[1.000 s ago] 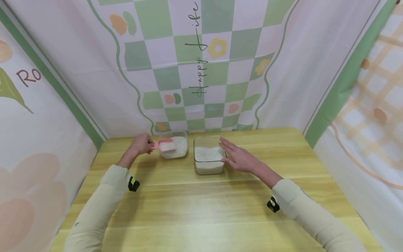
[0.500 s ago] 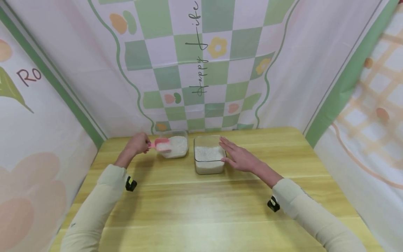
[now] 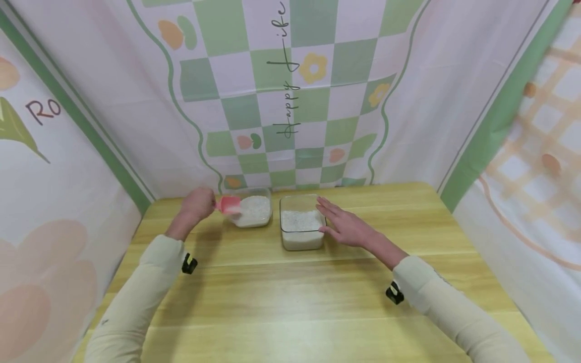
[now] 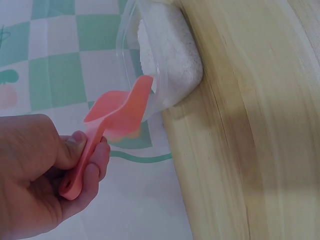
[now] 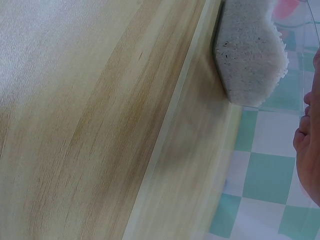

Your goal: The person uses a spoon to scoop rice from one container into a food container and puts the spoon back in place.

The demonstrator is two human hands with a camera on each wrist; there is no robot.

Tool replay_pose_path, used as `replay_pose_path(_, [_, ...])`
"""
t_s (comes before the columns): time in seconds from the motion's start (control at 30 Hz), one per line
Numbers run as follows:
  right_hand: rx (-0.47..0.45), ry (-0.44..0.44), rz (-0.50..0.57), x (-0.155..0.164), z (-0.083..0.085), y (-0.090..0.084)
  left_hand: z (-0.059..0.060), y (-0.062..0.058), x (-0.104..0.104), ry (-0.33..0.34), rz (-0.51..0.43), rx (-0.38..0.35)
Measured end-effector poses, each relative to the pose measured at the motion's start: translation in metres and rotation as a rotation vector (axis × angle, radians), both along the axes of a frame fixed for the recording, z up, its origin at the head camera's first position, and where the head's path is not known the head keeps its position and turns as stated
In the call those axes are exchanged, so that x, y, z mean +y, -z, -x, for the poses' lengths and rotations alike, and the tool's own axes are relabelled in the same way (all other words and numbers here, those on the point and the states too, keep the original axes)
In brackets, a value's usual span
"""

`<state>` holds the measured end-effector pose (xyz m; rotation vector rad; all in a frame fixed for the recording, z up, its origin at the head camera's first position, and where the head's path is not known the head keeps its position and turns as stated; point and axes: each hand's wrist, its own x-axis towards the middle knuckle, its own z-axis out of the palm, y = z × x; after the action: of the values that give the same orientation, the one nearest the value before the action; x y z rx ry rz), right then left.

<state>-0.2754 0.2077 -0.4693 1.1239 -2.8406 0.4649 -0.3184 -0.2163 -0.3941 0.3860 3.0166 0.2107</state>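
Observation:
My left hand [image 3: 198, 202] grips the handle of a pink scoop [image 3: 230, 204], thumb on top and fingers curled beneath. In the left wrist view the scoop [image 4: 120, 112] is tipped, its front lip right at the rim of a clear plastic container [image 4: 161, 75]. White rice-like grains [image 3: 255, 209] partly fill that container. To its right stands a dark-rimmed clear box [image 3: 299, 202] holding more white grains [image 5: 250, 60]. My right hand [image 3: 347, 227] rests against this box's right side with its fingers straight; only part of the hand [image 5: 310, 135] shows in the right wrist view.
Both containers stand near the back edge of a wooden table [image 3: 290, 292]. A green-and-white checked curtain [image 3: 290, 111] hangs just behind it, with more printed cloth along both sides. Each sleeve cuff carries a small black device [image 3: 189, 263].
My left hand has drawn the scoop a little left, toward the container's left rim, and tipped it; the grains seen in it earlier now show less. My right hand stays in place.

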Motion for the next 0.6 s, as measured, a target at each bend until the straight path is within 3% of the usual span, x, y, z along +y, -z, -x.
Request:
replay_pose_path(0.33, [-0.019,0.014,-0.007,-0.001,0.000,0.000,-0.007,0.003,0.015,0.039,0.156,0.154])
replay_pose_path(0.47, [-0.019,0.015,-0.001,-0.002,-0.001,-0.001,-0.007,0.005,0.019,0.050,0.165,0.192])
replay_pose_path(0.6, [-0.022,0.014,0.002,-0.002,-0.002,-0.002,-0.007,0.003,0.022,0.044,0.114,0.192])
